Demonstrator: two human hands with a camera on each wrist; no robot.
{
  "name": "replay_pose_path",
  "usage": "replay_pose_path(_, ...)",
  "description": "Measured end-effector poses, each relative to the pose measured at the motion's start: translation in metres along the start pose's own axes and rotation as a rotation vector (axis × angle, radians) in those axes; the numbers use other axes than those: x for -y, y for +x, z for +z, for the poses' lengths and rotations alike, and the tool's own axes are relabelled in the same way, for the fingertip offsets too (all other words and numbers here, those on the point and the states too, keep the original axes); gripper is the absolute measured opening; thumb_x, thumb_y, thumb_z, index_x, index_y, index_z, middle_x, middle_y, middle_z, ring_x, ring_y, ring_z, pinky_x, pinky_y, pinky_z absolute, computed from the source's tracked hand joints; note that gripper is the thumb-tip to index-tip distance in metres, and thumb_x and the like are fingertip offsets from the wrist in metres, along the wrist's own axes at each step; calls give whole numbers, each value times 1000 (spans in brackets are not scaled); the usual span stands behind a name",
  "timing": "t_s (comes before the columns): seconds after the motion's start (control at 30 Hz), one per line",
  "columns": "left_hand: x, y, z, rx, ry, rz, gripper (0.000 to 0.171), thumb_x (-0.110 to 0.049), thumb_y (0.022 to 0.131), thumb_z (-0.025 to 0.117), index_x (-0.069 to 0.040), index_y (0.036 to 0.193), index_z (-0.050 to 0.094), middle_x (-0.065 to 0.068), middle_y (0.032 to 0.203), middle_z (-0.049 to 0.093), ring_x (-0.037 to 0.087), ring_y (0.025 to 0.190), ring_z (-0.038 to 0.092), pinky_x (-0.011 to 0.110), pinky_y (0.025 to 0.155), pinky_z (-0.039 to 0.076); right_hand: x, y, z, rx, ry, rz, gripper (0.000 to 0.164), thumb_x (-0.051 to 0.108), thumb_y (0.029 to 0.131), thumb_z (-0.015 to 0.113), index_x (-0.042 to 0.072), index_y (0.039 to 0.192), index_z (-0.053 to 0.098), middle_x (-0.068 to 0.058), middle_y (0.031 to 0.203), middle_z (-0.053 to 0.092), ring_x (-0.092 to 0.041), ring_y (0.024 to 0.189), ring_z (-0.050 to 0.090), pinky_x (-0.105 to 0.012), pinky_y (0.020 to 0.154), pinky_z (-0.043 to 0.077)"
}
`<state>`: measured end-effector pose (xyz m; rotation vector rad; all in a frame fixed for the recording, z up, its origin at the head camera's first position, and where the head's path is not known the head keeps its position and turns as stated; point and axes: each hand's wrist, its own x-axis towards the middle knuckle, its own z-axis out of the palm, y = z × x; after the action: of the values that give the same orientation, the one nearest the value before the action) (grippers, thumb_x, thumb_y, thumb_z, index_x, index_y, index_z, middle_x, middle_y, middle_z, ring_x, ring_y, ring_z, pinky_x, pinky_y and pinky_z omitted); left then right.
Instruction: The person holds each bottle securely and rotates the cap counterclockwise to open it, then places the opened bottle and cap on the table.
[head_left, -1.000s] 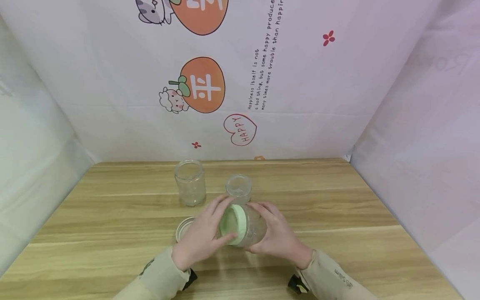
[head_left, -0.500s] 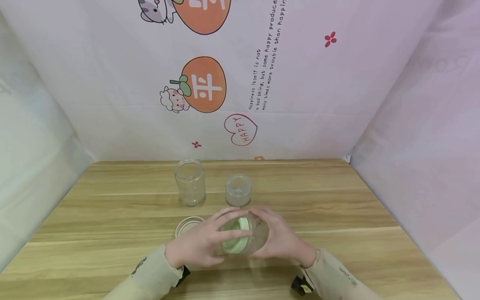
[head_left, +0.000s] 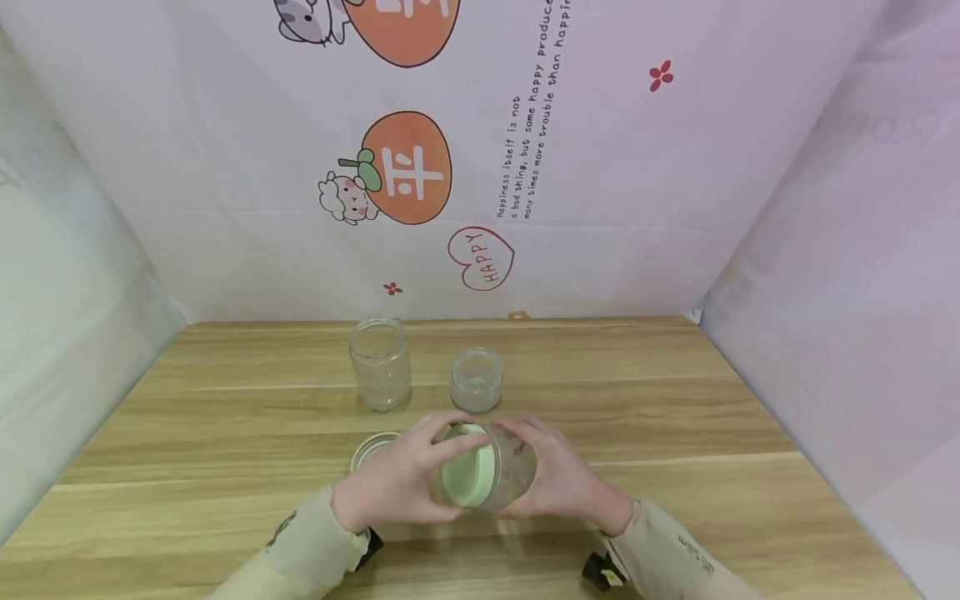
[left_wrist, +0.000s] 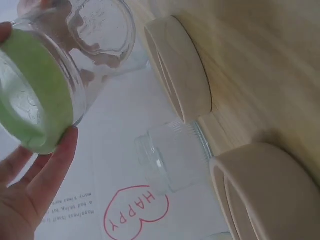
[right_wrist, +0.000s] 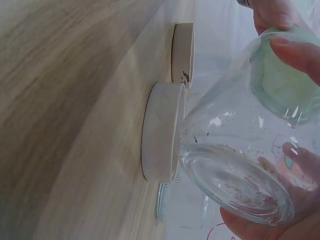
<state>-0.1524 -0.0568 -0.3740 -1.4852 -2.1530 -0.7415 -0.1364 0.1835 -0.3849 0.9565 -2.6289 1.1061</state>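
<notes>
Between the hands, a clear glass jar (head_left: 517,471) is held tipped on its side above the table, its mouth end facing left. A pale green lid (head_left: 483,479) with a see-through middle sits on that end. My left hand (head_left: 397,479) grips the lid's rim, fingers over the top and thumb below. The right hand (head_left: 558,479) holds the jar's body near its base (right_wrist: 235,185), fingers curled round it. Small dark specks show on the glass in the right wrist view. Whether lid and jar are tight together, I cannot tell.
Behind the hands stand a tall open glass jar (head_left: 381,371) and a short one (head_left: 477,383). Two shallow beige round pieces, like lids, lie on the wooden table (head_left: 675,467): one (left_wrist: 180,67) and another (left_wrist: 265,190). A printed white cloth (head_left: 585,167) hangs behind.
The jar came slightly nearer the body early on. The left fingers reached farther across the lid, then drew back to the left. The right hand keeps its hold.
</notes>
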Motion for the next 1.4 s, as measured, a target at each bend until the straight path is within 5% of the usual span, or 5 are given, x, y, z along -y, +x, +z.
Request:
replay_pose_path(0.2, -3, 0, 2, -28, -122, -195, 80, -34, 65, 85, -13, 134, 48, 4, 122, 51, 15, 105, 55, 23, 81, 53, 2, 1, -1, -34, 7, 33, 95, 20, 45, 93, 4, 129, 52, -14, 119, 58, -32, 103, 57, -54, 84, 51)
replay_pose_path(0.47, -3, 0, 5, -65, -232, -243, 77, -25, 68, 84, -8, 132, 44, 6, 117, 54, 16, 97, 57, 10, 68, 51, 5, 2, -2, -66, 3, 37, 96, 20, 43, 93, 8, 129, 53, -14, 121, 58, -33, 106, 57, -53, 85, 51)
replay_pose_path(0.73, -8, 2, 4, -75, -268, -285, 75, -24, 68, 83, -6, 131, 45, 8, 120, 54, 17, 98, 57, 12, 67, 53, 6, 0, -4, -69, 6, 50, 97, 18, 43, 93, 9, 130, 53, -14, 122, 57, -33, 106, 56, -54, 85, 51)
replay_pose_path(1.2, -12, 5, 3, -94, -585, -733, 56, -20, 83, 71, -7, 131, 46, 15, 114, 56, 22, 93, 59, 23, 70, 56, 4, -1, -4, -168, -83, 49, 96, 16, 40, 94, 3, 127, 54, -11, 115, 59, -29, 100, 58, -50, 82, 53)
replay_pose_path(1.4, -8, 6, 2, -95, -737, -781, 45, -18, 95, 55, 0, 130, 36, 23, 114, 55, 19, 92, 60, 33, 77, 56, 0, -2, -11, -228, -73, 111, 96, 17, 41, 94, 6, 127, 54, -12, 116, 60, -31, 102, 58, -52, 85, 51)
